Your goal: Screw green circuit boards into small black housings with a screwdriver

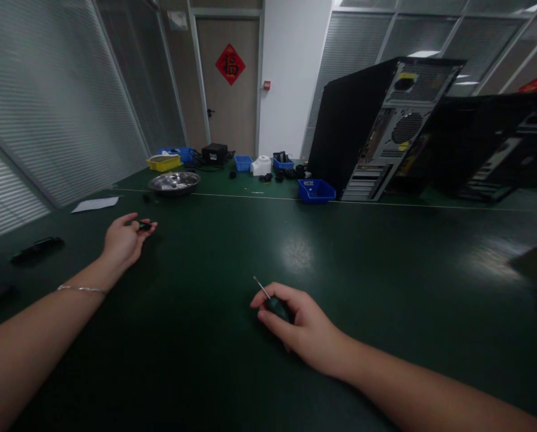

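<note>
My right hand (295, 318) is closed around the dark green handle of a screwdriver (277, 307), low over the green tabletop (214, 270). Its thin metal shaft points up and to the left. Farther out on the left, my left hand (126, 237) is stretched forward with a small dark piece (144, 225) held at the fingers; its kind is too small to make out. Beyond that hand stands a shiny round metal bowl (174, 183). A white sheet of paper (95, 204) lies to the hand's upper left.
A dark elongated object (36, 249) lies at the left. Along the back are a yellow tray (164, 163), a blue bin (316, 191), a white device (261, 165) and several small black parts. Black computer towers (358, 126) stand at the back right.
</note>
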A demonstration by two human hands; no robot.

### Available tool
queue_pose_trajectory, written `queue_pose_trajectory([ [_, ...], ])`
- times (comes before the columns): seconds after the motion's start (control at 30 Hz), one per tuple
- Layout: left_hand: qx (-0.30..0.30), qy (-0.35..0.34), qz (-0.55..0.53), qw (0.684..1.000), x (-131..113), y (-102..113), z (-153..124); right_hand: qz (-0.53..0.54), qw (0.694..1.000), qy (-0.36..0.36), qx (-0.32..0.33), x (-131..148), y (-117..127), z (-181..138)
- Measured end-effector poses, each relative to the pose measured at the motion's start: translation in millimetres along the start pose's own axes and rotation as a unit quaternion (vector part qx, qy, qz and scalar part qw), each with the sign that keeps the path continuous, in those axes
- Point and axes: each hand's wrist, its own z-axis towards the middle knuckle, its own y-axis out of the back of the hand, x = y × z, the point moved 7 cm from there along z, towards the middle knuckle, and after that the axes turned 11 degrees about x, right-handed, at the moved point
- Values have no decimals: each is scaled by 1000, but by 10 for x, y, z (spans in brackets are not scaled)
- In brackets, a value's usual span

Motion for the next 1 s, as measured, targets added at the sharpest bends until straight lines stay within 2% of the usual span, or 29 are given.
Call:
queue_pose_trajectory([
  [0.17,4,3,11,1000,57,-12,58,3,1000,-3,3,5,-16,21],
  [0.27,30,7,21,999,57,-110,35,7,1000,-5,5,-2,-16,39],
  [0.33,61,16,27,998,72,-242,-42,6,1000,-8,3,-13,-8,43],
  [0.43,147,44,35,988,135,-575,-299,4,1000,-8,3,-23,-4,37],
  [0.57,311,99,63,943,237,-1126,-922,2,1000,11,-12,0,-1,18],
  [0.67,409,131,98,898,264,-1399,-1418,2,998,51,-28,71,10,-3],
  [0.77,503,142,175,835,269,-1538,-1785,-25,994,96,-35,162,30,-32],
  [0.83,538,144,204,805,268,-1570,-1919,-48,991,116,-37,206,54,-52],
  [1.0,573,148,199,782,288,-1605,-2025,-88,986,137,-26,255,94,-78],
])
